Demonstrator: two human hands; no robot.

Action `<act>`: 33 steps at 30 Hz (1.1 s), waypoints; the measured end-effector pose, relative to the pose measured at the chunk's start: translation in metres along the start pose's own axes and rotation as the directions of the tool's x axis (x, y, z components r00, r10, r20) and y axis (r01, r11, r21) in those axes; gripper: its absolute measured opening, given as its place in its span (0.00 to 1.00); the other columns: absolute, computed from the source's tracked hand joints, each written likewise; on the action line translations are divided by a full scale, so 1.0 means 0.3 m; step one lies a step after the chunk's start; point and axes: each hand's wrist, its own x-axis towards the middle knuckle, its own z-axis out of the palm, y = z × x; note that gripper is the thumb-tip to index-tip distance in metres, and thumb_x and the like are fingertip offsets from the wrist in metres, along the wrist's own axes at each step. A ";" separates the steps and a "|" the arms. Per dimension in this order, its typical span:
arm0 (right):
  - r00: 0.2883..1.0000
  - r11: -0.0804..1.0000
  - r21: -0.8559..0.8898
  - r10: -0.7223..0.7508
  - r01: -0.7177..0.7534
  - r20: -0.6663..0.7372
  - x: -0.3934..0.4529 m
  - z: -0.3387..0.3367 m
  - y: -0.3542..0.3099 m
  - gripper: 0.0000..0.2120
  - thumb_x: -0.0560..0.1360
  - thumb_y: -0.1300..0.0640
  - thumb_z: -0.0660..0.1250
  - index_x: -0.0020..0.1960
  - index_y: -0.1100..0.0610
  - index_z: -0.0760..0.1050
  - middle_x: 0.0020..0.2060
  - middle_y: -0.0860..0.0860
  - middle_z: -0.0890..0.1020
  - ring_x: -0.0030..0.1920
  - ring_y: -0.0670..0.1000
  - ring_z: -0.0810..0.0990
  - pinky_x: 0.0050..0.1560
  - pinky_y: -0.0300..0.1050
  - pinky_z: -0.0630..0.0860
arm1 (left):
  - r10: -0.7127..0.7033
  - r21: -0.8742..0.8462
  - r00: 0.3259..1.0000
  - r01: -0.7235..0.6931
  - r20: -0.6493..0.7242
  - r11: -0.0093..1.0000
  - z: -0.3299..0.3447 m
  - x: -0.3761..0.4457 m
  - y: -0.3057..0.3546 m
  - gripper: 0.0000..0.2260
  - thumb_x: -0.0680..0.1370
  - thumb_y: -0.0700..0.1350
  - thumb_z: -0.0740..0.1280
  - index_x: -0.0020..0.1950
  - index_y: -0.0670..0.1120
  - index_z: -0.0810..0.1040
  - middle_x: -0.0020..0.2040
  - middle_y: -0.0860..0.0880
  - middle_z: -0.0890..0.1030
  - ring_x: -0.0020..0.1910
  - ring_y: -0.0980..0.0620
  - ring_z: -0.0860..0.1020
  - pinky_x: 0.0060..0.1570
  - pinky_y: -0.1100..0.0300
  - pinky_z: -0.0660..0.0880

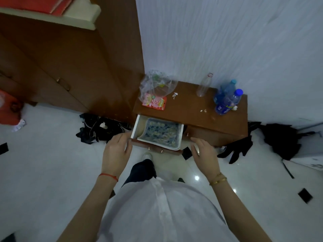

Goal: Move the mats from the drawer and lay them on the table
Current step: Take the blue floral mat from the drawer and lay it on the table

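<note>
- The mats (160,132), blue-patterned and stacked, were seen lying in the open drawer (135,127) below the desk (192,105); none had been lifted yet.
- The left hand (116,147) at 9 o'clock of the drawer and the right hand (204,152) at 3 o'clock were held open and empty.
- A curled near edge was noted; only the top mat might be caught.
- At 12 and 2 o'clock, a plastic bag (157,84) and bottles (227,100) could be knocked over, since little bare desk was left.
</note>
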 end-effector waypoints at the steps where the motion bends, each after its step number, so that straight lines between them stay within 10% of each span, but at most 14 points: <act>1: 1.000 1.000 0.007 0.026 -0.026 -0.010 0.036 0.024 -0.019 0.12 0.78 0.63 0.65 0.60 0.60 0.76 0.54 0.56 0.81 0.54 0.56 0.79 0.53 0.36 0.68 | 0.019 -0.001 1.000 -0.019 0.025 1.000 0.011 0.048 -0.038 0.12 0.76 0.35 0.67 0.59 0.41 0.78 0.50 0.43 0.82 0.47 0.46 0.79 0.49 0.51 0.79; 19: 0.883 0.883 0.028 0.469 -0.469 0.014 0.408 0.696 0.308 0.14 0.81 0.58 0.60 0.64 0.61 0.73 0.58 0.58 0.79 0.57 0.58 0.75 0.54 0.49 0.73 | -0.080 0.052 0.909 0.064 0.410 0.997 0.790 0.417 -0.538 0.11 0.78 0.38 0.64 0.60 0.40 0.77 0.52 0.41 0.80 0.50 0.41 0.79 0.47 0.49 0.79; 28: 0.884 0.884 0.011 0.467 -0.467 -0.012 0.406 1.052 0.579 0.12 0.80 0.59 0.62 0.61 0.62 0.75 0.55 0.59 0.79 0.52 0.58 0.78 0.50 0.48 0.75 | -0.248 0.149 0.760 0.199 0.601 0.969 1.221 0.362 -0.690 0.15 0.81 0.43 0.58 0.66 0.42 0.72 0.57 0.39 0.78 0.50 0.38 0.78 0.37 0.53 0.73; 33: 0.906 0.910 0.030 0.415 -0.414 -0.088 0.377 1.105 0.604 0.12 0.79 0.59 0.63 0.61 0.61 0.75 0.56 0.57 0.77 0.52 0.55 0.78 0.49 0.44 0.75 | -0.329 0.202 0.746 0.259 0.580 0.944 1.292 0.308 -0.711 0.14 0.80 0.43 0.60 0.64 0.39 0.74 0.64 0.37 0.74 0.57 0.35 0.76 0.50 0.46 0.76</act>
